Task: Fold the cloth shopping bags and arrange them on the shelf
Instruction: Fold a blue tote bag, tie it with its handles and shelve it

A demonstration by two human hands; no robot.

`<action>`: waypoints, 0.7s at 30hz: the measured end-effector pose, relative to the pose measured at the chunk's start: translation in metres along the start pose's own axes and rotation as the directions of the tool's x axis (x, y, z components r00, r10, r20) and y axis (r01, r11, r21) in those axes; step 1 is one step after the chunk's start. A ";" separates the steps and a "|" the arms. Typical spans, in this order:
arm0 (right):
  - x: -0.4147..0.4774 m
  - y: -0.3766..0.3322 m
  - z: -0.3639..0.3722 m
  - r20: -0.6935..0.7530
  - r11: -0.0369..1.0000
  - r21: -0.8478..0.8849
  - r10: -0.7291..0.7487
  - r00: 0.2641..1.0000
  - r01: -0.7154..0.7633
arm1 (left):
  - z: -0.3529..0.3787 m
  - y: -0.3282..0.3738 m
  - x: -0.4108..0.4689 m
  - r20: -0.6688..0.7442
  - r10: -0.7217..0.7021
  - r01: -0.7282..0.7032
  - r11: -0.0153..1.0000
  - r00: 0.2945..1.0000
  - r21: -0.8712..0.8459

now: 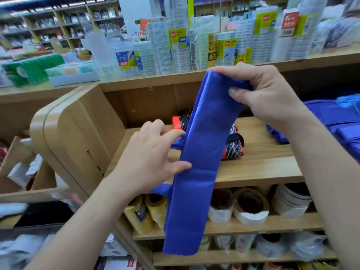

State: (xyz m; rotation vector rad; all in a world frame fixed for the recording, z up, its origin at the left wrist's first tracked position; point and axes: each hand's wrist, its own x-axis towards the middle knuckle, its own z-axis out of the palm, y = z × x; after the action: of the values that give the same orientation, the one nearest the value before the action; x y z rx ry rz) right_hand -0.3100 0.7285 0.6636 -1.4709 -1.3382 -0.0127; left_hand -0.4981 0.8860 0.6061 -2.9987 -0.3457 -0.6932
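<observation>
Right hand (266, 96) high, fingers curled, pinching; left hand (153, 154) lower, thumb and forefinger pinching.

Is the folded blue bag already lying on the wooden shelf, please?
No, the blue bag hangs in the air, gripped at its top by the right hand.

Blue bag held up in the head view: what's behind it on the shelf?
Black-and-orange patterned bundles on the shelf show at both edges of the bag; their middles are covered. Lower down, tape rolls show right of it; anything directly behind is hidden.
</observation>
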 end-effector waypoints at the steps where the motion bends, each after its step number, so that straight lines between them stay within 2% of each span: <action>1: 0.005 -0.006 0.006 0.049 1.000 0.010 -0.010 0.999 0.009 | -0.001 -0.002 -0.003 -0.011 0.002 -0.002 0.999 1.000 -0.052; 2: 0.008 -0.010 0.013 0.086 1.000 0.023 -0.013 0.996 0.011 | 0.000 -0.004 -0.005 0.025 -0.012 0.016 0.980 1.000 -0.196; 3: 0.012 -0.014 0.021 0.103 0.999 0.034 -0.013 0.995 0.009 | 0.003 -0.006 -0.008 0.095 -0.036 0.070 0.921 0.995 -0.384; 5: 0.016 -0.016 0.037 0.070 0.999 0.042 -0.002 0.998 -0.001 | 0.009 -0.011 -0.013 0.203 -0.100 0.214 0.697 0.974 -0.685; 6: 0.016 -0.015 0.044 0.031 0.999 0.030 0.015 0.999 -0.016 | 0.013 -0.015 -0.014 0.211 -0.159 0.264 0.578 0.965 -0.772; 9: -0.002 0.004 0.062 -0.009 0.986 -0.024 0.164 0.986 -0.164 | 0.025 -0.030 -0.020 0.166 -0.343 0.292 0.358 0.924 -0.887; 11: -0.025 0.019 0.083 0.114 0.948 0.040 0.309 0.944 -0.315 | 0.029 -0.038 -0.022 0.150 -0.436 0.286 0.266 0.887 -0.920; 13: -0.046 0.032 0.108 0.201 0.911 0.111 0.371 0.907 -0.397 | 0.032 -0.039 -0.023 0.148 -0.454 0.277 0.232 0.879 -0.932; 15: -0.058 0.042 0.127 0.121 0.900 0.163 0.390 0.913 -0.405 | 0.035 -0.035 -0.023 0.117 -0.471 0.278 0.289 0.875 -0.916; 16: -0.061 0.045 0.132 0.062 0.896 0.180 0.402 0.914 -0.406 | 0.035 -0.034 -0.024 0.041 -0.495 0.276 0.412 0.868 -0.868; 17: -0.062 0.046 0.135 0.014 0.893 0.201 0.408 0.913 -0.402 | 0.032 -0.034 -0.027 -0.086 -0.490 0.255 0.585 0.868 -0.770; 18: -0.062 0.047 0.136 -0.016 0.891 0.223 0.409 0.913 -0.395 | 0.029 -0.037 -0.032 -0.212 -0.399 0.183 0.748 0.892 -0.638; 19: -0.061 0.047 0.135 -0.030 0.888 0.246 0.407 0.913 -0.388 | 0.026 -0.040 -0.038 -0.300 -0.234 0.057 0.865 0.925 -0.499; 20: -0.061 0.048 0.135 -0.037 0.885 0.266 0.406 0.913 -0.382 | 0.024 -0.043 -0.046 -0.320 -0.053 -0.078 0.921 0.946 -0.381; 21: -0.061 0.049 0.133 -0.043 0.882 0.279 0.406 0.913 -0.379 | 0.023 -0.046 -0.056 -0.275 0.108 -0.190 0.938 0.955 -0.291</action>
State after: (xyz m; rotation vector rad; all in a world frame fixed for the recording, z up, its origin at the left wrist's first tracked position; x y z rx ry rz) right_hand -0.3786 0.7883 0.5389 -1.4643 -0.8994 0.3404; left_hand -0.5478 0.9218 0.5610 -3.1187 0.0120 -1.2055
